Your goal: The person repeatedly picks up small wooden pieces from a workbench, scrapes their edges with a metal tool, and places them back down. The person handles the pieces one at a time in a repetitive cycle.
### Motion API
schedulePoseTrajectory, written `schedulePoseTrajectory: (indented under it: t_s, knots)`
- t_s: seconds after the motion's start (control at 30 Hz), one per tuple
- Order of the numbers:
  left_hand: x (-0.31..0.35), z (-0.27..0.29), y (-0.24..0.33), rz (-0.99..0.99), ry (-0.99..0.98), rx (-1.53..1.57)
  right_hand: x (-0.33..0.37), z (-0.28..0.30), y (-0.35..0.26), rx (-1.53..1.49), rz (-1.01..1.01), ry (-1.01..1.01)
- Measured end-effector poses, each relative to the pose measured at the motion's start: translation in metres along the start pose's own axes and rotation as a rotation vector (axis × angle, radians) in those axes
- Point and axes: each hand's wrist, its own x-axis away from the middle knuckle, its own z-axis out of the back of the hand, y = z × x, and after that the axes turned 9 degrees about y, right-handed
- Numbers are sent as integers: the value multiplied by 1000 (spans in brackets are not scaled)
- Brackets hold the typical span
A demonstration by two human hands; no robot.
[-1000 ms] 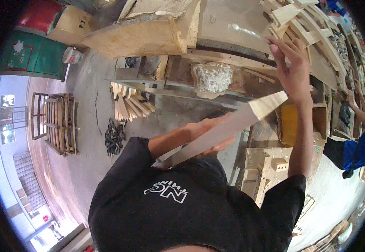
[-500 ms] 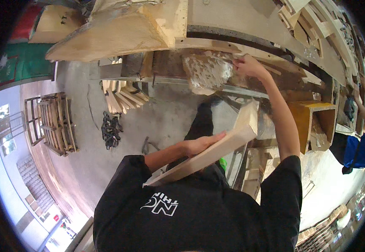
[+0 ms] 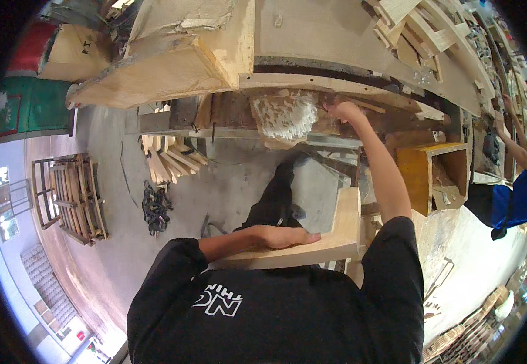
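Observation:
An angled, pale wooden piece [image 3: 344, 225] lies across the front of my body, one limb pointing toward the bench. My left hand [image 3: 287, 236] grips its long limb, with the thumb along the wood; the underside of the grip is hidden. At the bench edge, my right hand [image 3: 343, 110] reaches out with its fingers drawn together. Whether something small is between those fingers cannot be made out. Just left of them sits a lumpy slab coated in ridged white material [image 3: 284, 116]. A thin wooden strip [image 3: 366, 106] lies beyond my right hand.
A yellowish open box [image 3: 415, 179] stands right of my right arm. Wooden frame pieces [image 3: 424, 30] lie on the bench at far right. On the floor at left are stacked pallets [image 3: 75, 197] and a dark bundle [image 3: 156, 208]. Another person in blue [image 3: 521, 197] works at far right.
The wooden piece has swung from a slant to nearly level across my body, my left hand moving lower with it. My right hand stays beside the white-coated slab. The whole view has shifted slightly.

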Motion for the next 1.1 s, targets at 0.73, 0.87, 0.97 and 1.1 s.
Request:
schedulePoseTrajectory:
  t_s: [0.73,0.87,0.97,1.1]
  knots:
    - [-59,-39,69,-338,-814,-393,546,85,62,-796,353,443]
    - [-52,-96,117,5,-934,-499,651,69,36,-619,78,473]
    - [-78,-204,140,79,-1420,-907,728,21,7,-449,-114,702]
    - [-68,-336,156,-556,-1801,-1447,810,-31,-52,-226,-513,1087]
